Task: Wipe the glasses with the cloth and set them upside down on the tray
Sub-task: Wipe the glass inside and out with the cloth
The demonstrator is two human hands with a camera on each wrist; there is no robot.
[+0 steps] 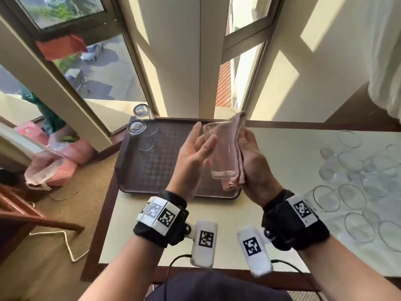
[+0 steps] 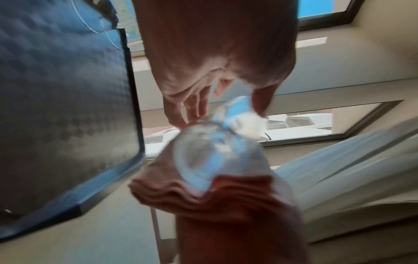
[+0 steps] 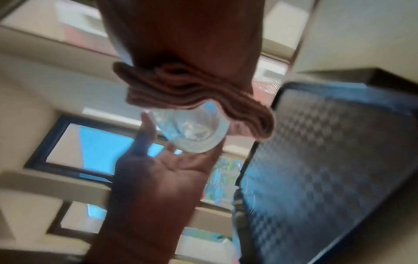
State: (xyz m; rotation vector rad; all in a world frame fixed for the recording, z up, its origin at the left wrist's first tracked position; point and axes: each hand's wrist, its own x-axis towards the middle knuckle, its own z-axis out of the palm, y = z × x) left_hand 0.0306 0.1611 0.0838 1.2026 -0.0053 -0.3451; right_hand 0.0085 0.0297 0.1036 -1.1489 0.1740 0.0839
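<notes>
A brown tray (image 1: 152, 166) held two upturned glasses (image 1: 138, 131) at its far left. Above its right side, the right hand (image 1: 256, 168) pressed the folded pink cloth (image 1: 235, 148) around an upright glass (image 1: 219, 148); the left hand (image 1: 193, 155) steadied it with spread fingers. Wiping seemed underway; next, inverting it onto the tray.

Sunlit windows (image 1: 104, 68) — cream walls (image 1: 325, 51).

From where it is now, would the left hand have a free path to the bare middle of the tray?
Probably yes. The left hand hovers right over the tray, its straight fingers only touching the glass; the two upturned glasses stand off at the tray's far left corner.
</notes>
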